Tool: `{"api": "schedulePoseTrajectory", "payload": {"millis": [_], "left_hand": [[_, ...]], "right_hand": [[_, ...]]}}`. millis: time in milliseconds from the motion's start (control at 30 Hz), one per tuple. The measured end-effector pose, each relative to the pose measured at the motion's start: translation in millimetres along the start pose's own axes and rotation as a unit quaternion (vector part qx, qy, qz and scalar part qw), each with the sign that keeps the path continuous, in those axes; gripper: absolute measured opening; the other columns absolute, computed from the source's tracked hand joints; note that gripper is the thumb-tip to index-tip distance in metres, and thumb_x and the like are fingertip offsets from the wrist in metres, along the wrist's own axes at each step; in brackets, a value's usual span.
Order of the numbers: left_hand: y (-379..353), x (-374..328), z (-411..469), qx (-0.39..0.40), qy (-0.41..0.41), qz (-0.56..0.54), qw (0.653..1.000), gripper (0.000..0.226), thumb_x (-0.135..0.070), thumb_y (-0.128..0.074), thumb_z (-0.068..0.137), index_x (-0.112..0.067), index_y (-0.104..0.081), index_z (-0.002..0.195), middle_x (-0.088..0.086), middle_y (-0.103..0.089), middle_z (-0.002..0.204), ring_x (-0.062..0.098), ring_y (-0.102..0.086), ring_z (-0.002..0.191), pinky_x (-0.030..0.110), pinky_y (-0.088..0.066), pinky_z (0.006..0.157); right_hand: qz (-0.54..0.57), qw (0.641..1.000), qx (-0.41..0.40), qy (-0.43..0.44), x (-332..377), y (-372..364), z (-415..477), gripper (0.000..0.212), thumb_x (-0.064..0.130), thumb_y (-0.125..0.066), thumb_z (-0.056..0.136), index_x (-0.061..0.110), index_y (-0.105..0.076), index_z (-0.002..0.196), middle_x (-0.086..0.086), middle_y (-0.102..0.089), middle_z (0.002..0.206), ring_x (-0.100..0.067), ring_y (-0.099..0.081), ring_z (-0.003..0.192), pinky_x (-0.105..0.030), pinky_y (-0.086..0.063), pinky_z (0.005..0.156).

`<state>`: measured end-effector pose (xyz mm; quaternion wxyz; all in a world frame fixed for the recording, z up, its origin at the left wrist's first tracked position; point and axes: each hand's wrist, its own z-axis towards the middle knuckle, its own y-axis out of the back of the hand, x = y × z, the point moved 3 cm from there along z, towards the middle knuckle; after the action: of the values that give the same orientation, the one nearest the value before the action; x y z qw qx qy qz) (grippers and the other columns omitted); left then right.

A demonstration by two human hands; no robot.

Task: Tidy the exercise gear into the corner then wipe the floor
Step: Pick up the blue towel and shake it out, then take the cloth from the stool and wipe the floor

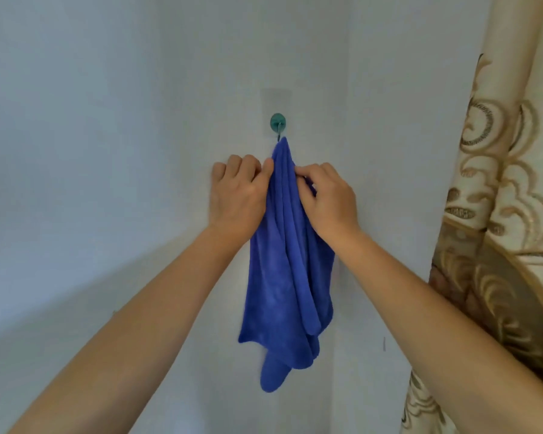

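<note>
White wall (107, 120) carries a teal hook (277, 122); the blue cloth (287, 277) hangs from it, with a patterned curtain (499, 214) at the wall's right edge. Left hand (237, 195) and right hand (329, 195) each pinch the cloth's upper folds, fingers curled.

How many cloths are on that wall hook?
1: the blue cloth hangs from the green hook, gripped near its top by the left hand and right hand. Its folds could hide another.

1 head view, facing the wall (107, 89), close
</note>
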<state>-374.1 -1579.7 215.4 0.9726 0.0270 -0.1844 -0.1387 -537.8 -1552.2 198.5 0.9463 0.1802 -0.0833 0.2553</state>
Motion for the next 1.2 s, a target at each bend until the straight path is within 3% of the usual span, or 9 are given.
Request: {"api": "schedulePoseTrajectory", "payload": {"millis": [200,300,367,467,567,667,900,1033,1200], "left_hand": [[22,-1,-13,0.047,0.014,-0.059,0.997,0.028,-0.014,-0.056,0.090,-0.009,-0.068,0.115,0.010,-0.061,0.091,0.030,-0.052,0.079,0.039,-0.033,0.069],[45,4,-55,0.076,0.096,-0.086,0.989,0.034,-0.018,-0.051,0.092,-0.012,-0.064,0.124,0.014,-0.061,0.112,0.033,-0.054,0.096,0.042,-0.038,0.077],[64,7,-97,0.107,0.162,-0.070,0.978,0.039,-0.024,-0.048,0.096,-0.014,-0.057,0.133,0.015,-0.055,0.129,0.033,-0.051,0.114,0.046,-0.039,0.092],[102,13,-163,0.170,0.237,-0.036,0.956,0.047,-0.034,-0.042,0.101,-0.014,-0.048,0.142,0.016,-0.041,0.149,0.035,-0.038,0.136,0.051,-0.032,0.110],[148,21,-228,0.261,0.261,0.017,0.929,0.053,-0.039,-0.039,0.102,-0.014,-0.040,0.148,0.018,-0.028,0.157,0.036,-0.025,0.146,0.053,-0.027,0.113],[207,40,-285,0.343,0.301,0.084,0.886,0.057,-0.045,-0.033,0.102,-0.017,-0.032,0.152,0.017,-0.019,0.161,0.034,-0.016,0.149,0.055,-0.025,0.115],[395,139,-360,0.391,0.349,0.237,0.818,0.063,-0.049,-0.029,0.102,-0.017,-0.022,0.155,0.017,-0.007,0.163,0.034,-0.005,0.151,0.056,-0.017,0.118],[547,207,-389,0.358,0.376,0.346,0.781,0.063,-0.047,-0.031,0.103,-0.012,-0.025,0.154,0.022,-0.011,0.162,0.039,-0.007,0.150,0.058,-0.017,0.117],[771,264,-434,0.334,0.402,0.479,0.705,0.063,-0.048,-0.029,0.103,-0.011,-0.024,0.155,0.025,-0.012,0.161,0.041,-0.007,0.149,0.059,-0.018,0.117]], "right_hand": [[-0.043,0.995,0.093,-0.009,-4,6,-13,0.031,0.031,-0.046,0.103,0.027,-0.055,0.132,0.003,-0.061,0.113,-0.016,-0.062,0.088,-0.033,-0.051,0.071],[-0.020,0.999,0.044,-0.020,-5,16,-31,0.036,0.020,-0.052,0.098,0.021,-0.055,0.134,-0.002,-0.056,0.119,-0.016,-0.059,0.097,-0.038,-0.055,0.077],[-0.004,1.000,-0.009,-0.002,2,19,-47,0.039,0.016,-0.055,0.095,0.017,-0.056,0.134,-0.005,-0.053,0.122,-0.020,-0.056,0.103,-0.037,-0.053,0.085],[0.026,0.999,-0.039,0.024,22,7,-84,0.035,0.023,-0.056,0.096,0.014,-0.060,0.130,-0.008,-0.055,0.126,-0.023,-0.054,0.111,-0.039,-0.047,0.094],[0.046,0.998,0.004,0.051,51,-27,-138,0.036,0.027,-0.057,0.098,0.012,-0.061,0.130,-0.015,-0.051,0.140,-0.032,-0.048,0.129,-0.049,-0.038,0.107],[0.052,0.990,0.095,0.086,97,-64,-194,0.046,0.032,-0.050,0.101,0.014,-0.051,0.143,-0.021,-0.034,0.156,-0.038,-0.029,0.145,-0.056,-0.019,0.119],[0.174,0.940,0.225,0.188,294,-119,-283,0.061,0.042,-0.044,0.103,0.015,-0.030,0.156,-0.022,-0.015,0.164,-0.038,-0.012,0.152,-0.057,-0.014,0.121],[0.258,0.907,0.220,0.250,461,-126,-315,0.065,0.044,-0.043,0.103,0.013,-0.025,0.158,-0.022,-0.013,0.164,-0.037,-0.011,0.153,-0.056,-0.014,0.121],[0.354,0.857,0.210,0.311,696,-109,-381,0.064,0.044,-0.043,0.103,0.011,-0.029,0.156,-0.023,-0.018,0.163,-0.038,-0.017,0.152,-0.057,-0.020,0.119]]}}
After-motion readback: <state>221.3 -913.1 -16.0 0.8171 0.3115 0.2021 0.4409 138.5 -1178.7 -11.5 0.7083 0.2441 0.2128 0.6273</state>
